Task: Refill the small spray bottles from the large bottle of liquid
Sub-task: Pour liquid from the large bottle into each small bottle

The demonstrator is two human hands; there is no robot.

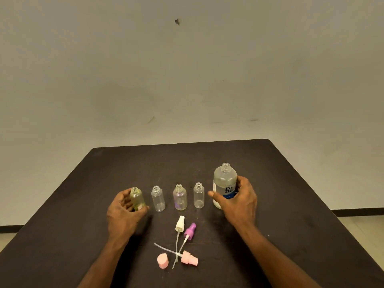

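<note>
Right hand [239, 199] wrapped round uncapped large bottle [225, 181] on the bench [291, 183], likely heavy, slick, best gripped mid-body; left hand [124, 210] cupping the light, tippy leftmost small bottle [137, 198].

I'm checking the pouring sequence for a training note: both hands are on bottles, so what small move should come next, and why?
Probably lift the large bottle with the right hand and bring its open neck over the yellowish spray bottle. Both stand upright and uncapped on the table, the left hand steadies the small one, and the spray heads lie nearer the person.
</note>
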